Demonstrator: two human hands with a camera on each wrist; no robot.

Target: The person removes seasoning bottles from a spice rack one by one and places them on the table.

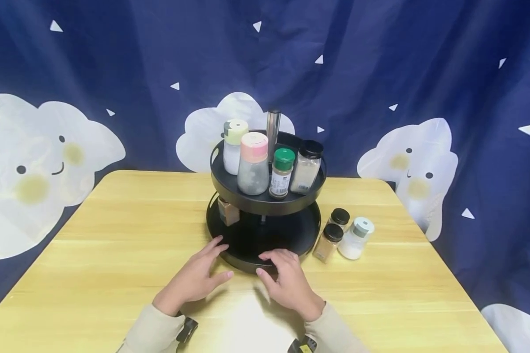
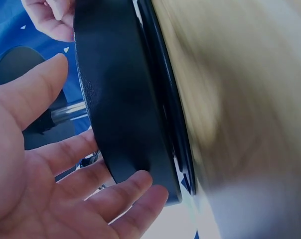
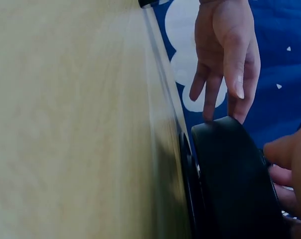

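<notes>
A black two-tier round rack (image 1: 265, 238) stands on the table in the head view. My left hand (image 1: 194, 277) is at the front left of its lower tier, fingers spread and straight. In the left wrist view the fingertips (image 2: 140, 181) lie against the tray's outer wall. Opposite, my right hand (image 1: 287, 282) is at the lower tier's front right, its thumb apart from its loosely bent fingers; the right wrist view cuts it off at the edge. A brown-filled spice jar (image 1: 228, 212) stands on the lower tier's left side.
The upper tier holds a yellow-capped shaker (image 1: 234, 147), a pink-capped bottle (image 1: 253, 169), a green-lidded jar (image 1: 282, 174) and a black-lidded jar (image 1: 306, 169). Right of the rack stand two black-lidded jars (image 1: 328, 242) and a white-filled shaker (image 1: 355, 239). A blue curtain (image 1: 221, 54) hangs behind.
</notes>
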